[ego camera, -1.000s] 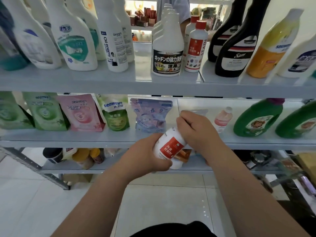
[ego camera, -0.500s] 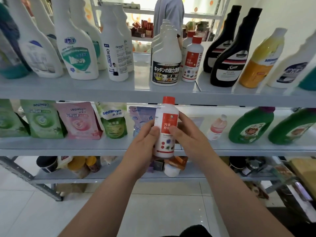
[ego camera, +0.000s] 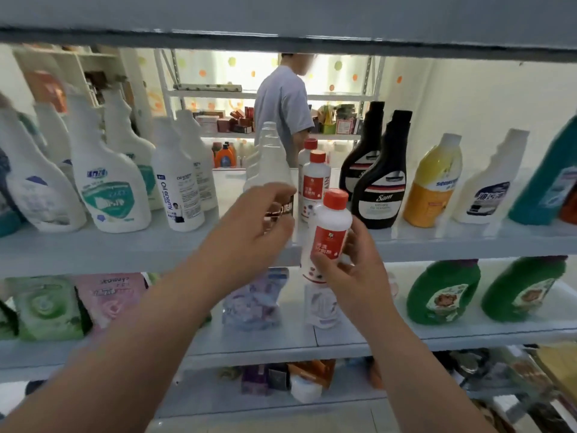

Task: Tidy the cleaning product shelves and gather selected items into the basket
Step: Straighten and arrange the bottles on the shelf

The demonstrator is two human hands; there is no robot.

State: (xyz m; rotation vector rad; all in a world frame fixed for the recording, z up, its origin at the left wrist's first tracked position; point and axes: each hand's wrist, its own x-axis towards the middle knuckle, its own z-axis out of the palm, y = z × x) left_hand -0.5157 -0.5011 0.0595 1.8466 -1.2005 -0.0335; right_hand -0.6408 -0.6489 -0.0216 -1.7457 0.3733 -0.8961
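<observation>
A: Right hand (ego camera: 352,270)?
B: Was wrapped round the red-capped bottle (ego camera: 331,232), roughly upright at the shelf (ego camera: 156,245) front edge, just near the matching bottles (ego camera: 317,179).
A: Left hand (ego camera: 249,232)?
B: Fingers were apart, loosely bent, raised before the dark-labelled bottle (ego camera: 271,164); contact unclear.

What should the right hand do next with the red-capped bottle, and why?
Probably set the red-capped bottle upright on the upper shelf, in front of the two matching bottles. The right hand holds it at that shelf's front edge, just before them.
</observation>
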